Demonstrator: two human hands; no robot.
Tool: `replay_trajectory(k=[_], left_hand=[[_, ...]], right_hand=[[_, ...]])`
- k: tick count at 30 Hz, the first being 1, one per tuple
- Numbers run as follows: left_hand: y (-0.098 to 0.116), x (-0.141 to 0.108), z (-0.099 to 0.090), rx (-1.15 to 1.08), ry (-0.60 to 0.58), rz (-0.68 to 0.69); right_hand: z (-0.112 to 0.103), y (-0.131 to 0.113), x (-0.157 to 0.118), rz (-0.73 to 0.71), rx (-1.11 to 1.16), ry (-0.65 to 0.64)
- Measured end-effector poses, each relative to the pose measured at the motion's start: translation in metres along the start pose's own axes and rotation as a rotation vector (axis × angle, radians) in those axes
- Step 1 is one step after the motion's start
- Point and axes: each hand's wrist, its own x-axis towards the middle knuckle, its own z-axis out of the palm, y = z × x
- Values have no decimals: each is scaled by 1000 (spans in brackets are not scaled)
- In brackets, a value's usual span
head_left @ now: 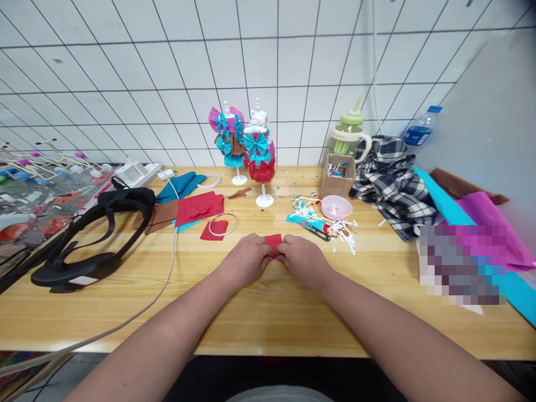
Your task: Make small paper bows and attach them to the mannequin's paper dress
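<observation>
Between my two hands is a small piece of red crepe paper (274, 242), close above the wooden table. My left hand (248, 258) pinches its left edge, fingers curled in. On the other edge my right hand (305, 259) is closed in the same way. My fingers hide the paper's sides and lower part. Ahead of my left hand lie a red paper square (214, 230) and a tape ring (233, 225). Small scissors (315, 229) rest among white paper scraps (341, 231) beyond my right hand. Miniature dress forms (259, 151) in pleated paper dresses stand farther back.
A black headset (121, 245) and a pale cable (172, 259) occupy the left side. Red sheets (201, 207) lie near them. At right are a pink dish (336, 207), a cardboard box (337, 181), a green-lidded cup (350, 131), checked cloth (391, 178) and coloured paper (486, 223).
</observation>
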Motion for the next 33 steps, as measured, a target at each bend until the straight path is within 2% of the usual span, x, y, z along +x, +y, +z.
replay_trajectory(k=[5,11,21,25,28,33], left_hand=[[1,0,-2,3,-6,15],[-3,-1,4,28,-12,-48],[1,0,0,75,-3,1],[-2,0,3,78,-20,-25],[-3,-1,5,63,-20,-45],[-3,-1,3,52,-7,-27]], right_hand=[[-3,-1,-1,22,-2,-20],[-6,-3,-1,32,-12,-51],[-4,-3,-1,44,-30,-34],[-5,-4,-2,60,-41,-33],[-6,-5,-3,61,-44,13],[-5,-3,-3,13,-19,35]])
